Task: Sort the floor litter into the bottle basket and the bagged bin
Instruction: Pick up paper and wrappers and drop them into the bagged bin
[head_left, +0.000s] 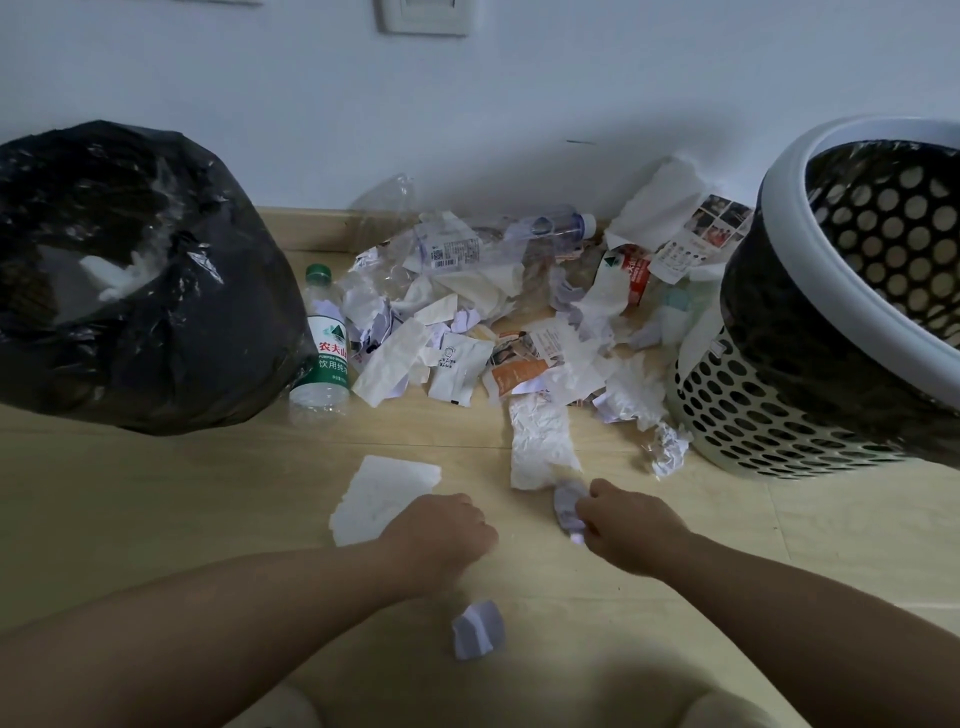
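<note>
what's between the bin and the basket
Head view: a litter pile of crumpled paper, wrappers and bottles lies between bin and basket, a green-capped bottle nearest the bin.

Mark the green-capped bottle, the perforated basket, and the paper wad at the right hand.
green-capped water bottle (326, 343): head view, on its label.
perforated basket (782, 223): head view, on its white rim.
crumpled paper wad (566, 501): head view, on the part showing beside the fingers of the right hand (631, 525).

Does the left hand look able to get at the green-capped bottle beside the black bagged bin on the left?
Probably yes. The green-capped bottle sits mostly uncovered beside the black bagged bin. Only bare floor and a white tissue lie between it and the left hand.
</note>
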